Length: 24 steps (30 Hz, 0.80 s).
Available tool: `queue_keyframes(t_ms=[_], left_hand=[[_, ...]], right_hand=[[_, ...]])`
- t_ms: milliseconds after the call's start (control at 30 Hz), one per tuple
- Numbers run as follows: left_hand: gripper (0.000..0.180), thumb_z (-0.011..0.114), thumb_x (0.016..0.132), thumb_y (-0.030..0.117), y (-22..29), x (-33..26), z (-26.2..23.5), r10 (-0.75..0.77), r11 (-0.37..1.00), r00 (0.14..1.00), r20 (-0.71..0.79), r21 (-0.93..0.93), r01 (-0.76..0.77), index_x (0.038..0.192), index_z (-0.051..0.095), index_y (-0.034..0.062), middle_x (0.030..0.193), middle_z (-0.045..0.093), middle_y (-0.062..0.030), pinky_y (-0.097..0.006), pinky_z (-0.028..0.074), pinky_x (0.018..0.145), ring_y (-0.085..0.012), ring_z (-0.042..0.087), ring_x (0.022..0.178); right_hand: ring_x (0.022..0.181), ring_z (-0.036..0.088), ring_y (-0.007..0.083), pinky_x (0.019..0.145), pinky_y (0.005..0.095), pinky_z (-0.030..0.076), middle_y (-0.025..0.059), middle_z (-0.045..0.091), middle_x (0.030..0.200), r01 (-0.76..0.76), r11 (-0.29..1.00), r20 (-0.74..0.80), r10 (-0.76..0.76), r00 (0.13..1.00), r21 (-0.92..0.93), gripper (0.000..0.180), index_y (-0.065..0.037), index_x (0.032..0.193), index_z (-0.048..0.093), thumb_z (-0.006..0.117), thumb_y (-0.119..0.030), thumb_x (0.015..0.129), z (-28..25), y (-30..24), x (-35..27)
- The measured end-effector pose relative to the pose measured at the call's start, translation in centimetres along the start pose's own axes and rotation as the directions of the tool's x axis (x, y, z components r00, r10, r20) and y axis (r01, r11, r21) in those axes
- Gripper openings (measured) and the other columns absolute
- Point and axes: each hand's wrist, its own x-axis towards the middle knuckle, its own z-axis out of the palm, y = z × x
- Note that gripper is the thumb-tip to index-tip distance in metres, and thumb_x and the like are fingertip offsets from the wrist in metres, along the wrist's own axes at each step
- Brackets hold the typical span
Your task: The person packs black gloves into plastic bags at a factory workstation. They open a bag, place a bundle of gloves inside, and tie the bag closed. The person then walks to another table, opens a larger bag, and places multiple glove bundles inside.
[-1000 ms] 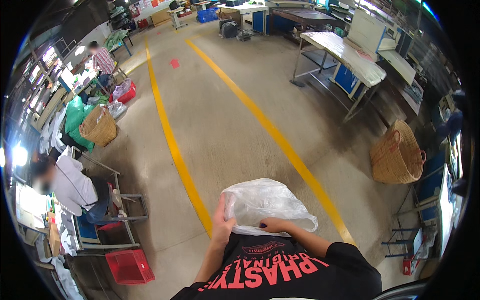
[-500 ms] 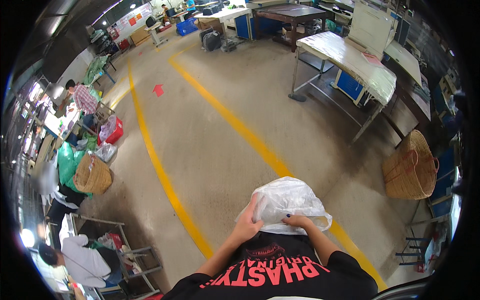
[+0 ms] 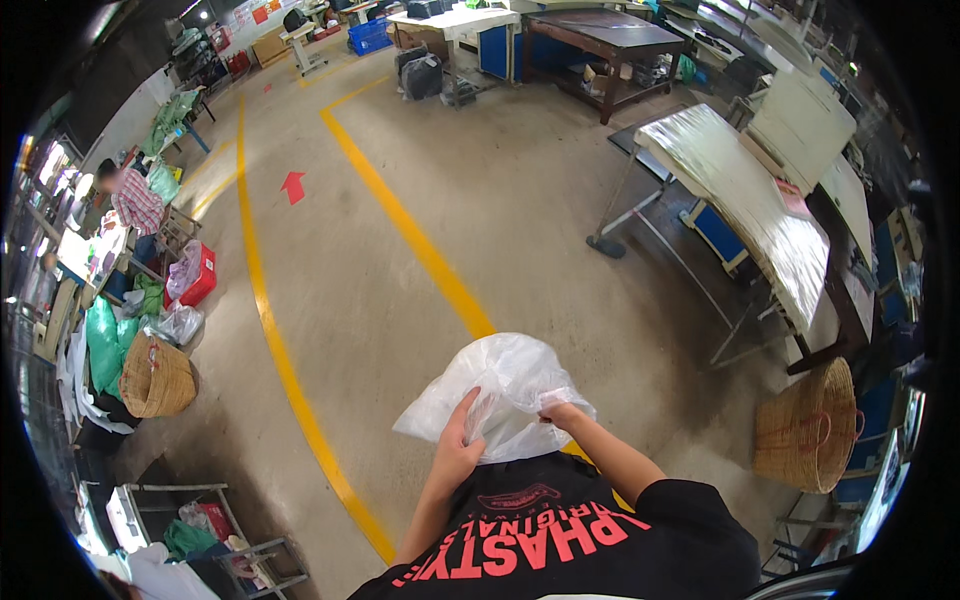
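Nearest to you, your left hand point(image 3: 458, 448) pinches the lower edge of a white translucent plastic bag point(image 3: 500, 390), thumb and fingers closed on the film, and your right hand point(image 3: 558, 410) grips the bag's right side with the fingers curled in. The bag hangs in the air just in front of your chest, puffed up and crumpled, above the concrete floor point(image 3: 560, 250). I cannot tell what, if anything, is inside it.

The main risk sits in those two grips. The film looks thin and slippery, so if either pinch loosens, the bag is likely to slide out and drop onto the floor. Pulling your hands apart too hard could stretch or tear the plastic where your fingers bite.

The bag also blocks your view of the ground right at your feet, where a yellow floor line point(image 3: 420, 245) runs under you and away toward the far side. A second yellow line point(image 3: 270, 330) lies to the left.

Farther out, a woven basket point(image 3: 808, 425) stands near on the right, and beyond it a metal-framed table point(image 3: 745, 195) has legs reaching toward the lane; these could catch a foot. On the left, another woven basket point(image 3: 155, 377), green bags point(image 3: 102, 340) and a red crate point(image 3: 200, 275) crowd the edge, with a seated person in a checked shirt point(image 3: 135, 200) farther off.
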Motion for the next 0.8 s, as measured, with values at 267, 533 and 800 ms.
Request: queue_keyframes(t_ms=[267,533,800], left_hand=[[0.075,0.048,0.076,-0.004,4.1,25.2,-10.4,0.084,0.987,0.996,-0.007,0.141,-0.082,0.151,0.052,0.0058,0.144,0.06,-0.0193,-0.033,0.041,0.111,-0.027,0.058,0.131],[0.064,0.05,0.077,-0.002,5.1,53.2,-20.0,0.011,0.941,0.995,0.099,0.335,-0.044,0.136,0.068,0.0142,0.123,0.07,-0.026,-0.031,0.05,0.069,-0.0188,0.062,0.073],[0.065,0.045,0.078,-0.006,6.5,79.0,-24.5,-0.173,0.961,0.982,0.08,0.232,0.151,0.14,0.064,0.0036,0.141,0.064,-0.0177,-0.026,0.054,0.07,-0.0123,0.066,0.085]], right_hand=[[0.075,0.058,0.019,0.069,0.0344,0.047,0.0087,0.067,0.096,-0.026,0.992,-0.024,0.03,0.999,0.123,0.03,-0.002,0.11,0.069,0.07,-0.027,0.093,-5.7,-16.3,20.2],[0.061,0.053,0.0133,0.057,0.0314,0.046,0.0043,0.065,0.083,-0.139,0.841,-0.064,0.201,0.977,0.523,0.02,-0.002,0.102,0.069,0.072,-0.019,0.092,-17.8,-30.1,38.0],[0.05,0.031,0.0087,0.055,0.032,0.034,-0.005,0.042,0.062,-0.133,0.574,0.133,0.041,0.99,0.808,0.024,-0.007,0.097,0.069,0.055,-0.026,0.104,-29.8,-45.3,60.4]])
